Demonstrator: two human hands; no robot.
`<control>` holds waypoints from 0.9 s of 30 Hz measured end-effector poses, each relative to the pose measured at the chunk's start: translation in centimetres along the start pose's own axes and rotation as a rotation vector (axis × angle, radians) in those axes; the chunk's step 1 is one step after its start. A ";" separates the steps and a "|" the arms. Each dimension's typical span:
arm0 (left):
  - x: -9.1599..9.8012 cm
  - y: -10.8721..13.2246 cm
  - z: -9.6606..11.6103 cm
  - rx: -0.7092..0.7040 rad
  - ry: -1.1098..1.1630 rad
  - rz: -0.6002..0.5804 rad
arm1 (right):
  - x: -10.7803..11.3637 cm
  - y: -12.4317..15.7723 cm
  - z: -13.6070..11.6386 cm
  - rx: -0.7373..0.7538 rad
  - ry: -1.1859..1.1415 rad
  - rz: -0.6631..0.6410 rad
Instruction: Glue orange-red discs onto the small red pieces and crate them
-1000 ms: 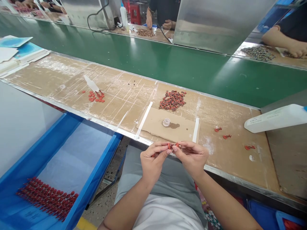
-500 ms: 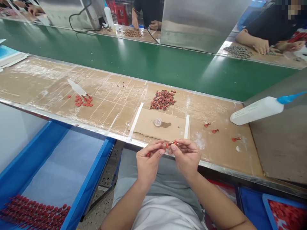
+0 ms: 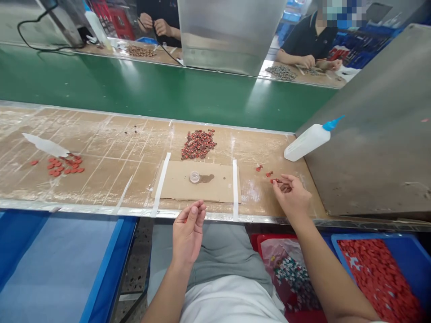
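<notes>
Visitor: what is at the left of the tabletop (image 3: 128, 134)?

Guide: loose red discs (image 3: 63, 165) lie beside a white pointed strip (image 3: 45, 145); below the edge is a blue tray (image 3: 124, 242). Next, the left hand (image 3: 188, 233) is raised at the tabletop edge with its fingers close together; I cannot tell if it holds something small.

Visitor: and the middle?

Guide: a taped cardboard sheet (image 3: 175, 188) carries a small clear cup (image 3: 194, 177); behind it is a heap of small red parts (image 3: 198, 144).

Visitor: what does the right hand do?

Guide: the right hand (image 3: 291, 195) pinches a small red piece (image 3: 275, 181) between thumb and finger, just above the tabletop, near two loose red pieces (image 3: 258, 168). I judge this piece light and stiff, but easy to drop; best hold it by its edges with the fingertips.

Visitor: any writing?

Guide: none I can read on the white squeeze bottle (image 3: 306, 142) with blue nozzle; further right, a blue bin (image 3: 402, 242) holds many red discs.
</notes>
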State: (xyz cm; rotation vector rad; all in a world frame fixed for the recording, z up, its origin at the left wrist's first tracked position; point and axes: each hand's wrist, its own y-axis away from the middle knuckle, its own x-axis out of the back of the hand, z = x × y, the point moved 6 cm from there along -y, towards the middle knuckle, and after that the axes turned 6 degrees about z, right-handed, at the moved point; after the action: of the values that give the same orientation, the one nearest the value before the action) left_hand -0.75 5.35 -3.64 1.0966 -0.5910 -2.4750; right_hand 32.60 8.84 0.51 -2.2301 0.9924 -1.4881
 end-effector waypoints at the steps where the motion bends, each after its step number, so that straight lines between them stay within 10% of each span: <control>1: -0.1 0.0 -0.2 0.011 -0.004 -0.004 | -0.2 -0.2 0.7 0.012 0.045 -0.002; 16: -1.7 0.1 -1.2 0.324 0.190 -0.162 | -1.0 -0.5 1.1 0.099 0.115 0.021; 21: -2.5 0.4 -1.3 0.343 0.223 -0.240 | 2.5 2.6 -4.8 0.079 -0.076 0.016; 27: -3.1 1.1 -1.8 0.362 0.232 -0.297 | 0.6 9.4 -15.9 0.373 -0.638 -0.497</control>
State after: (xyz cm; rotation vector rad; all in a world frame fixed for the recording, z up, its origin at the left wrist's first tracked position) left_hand 2.75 5.46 -2.33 1.6928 -0.8823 -2.4857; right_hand 14.94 3.78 2.38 -2.4886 -0.0328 -0.8789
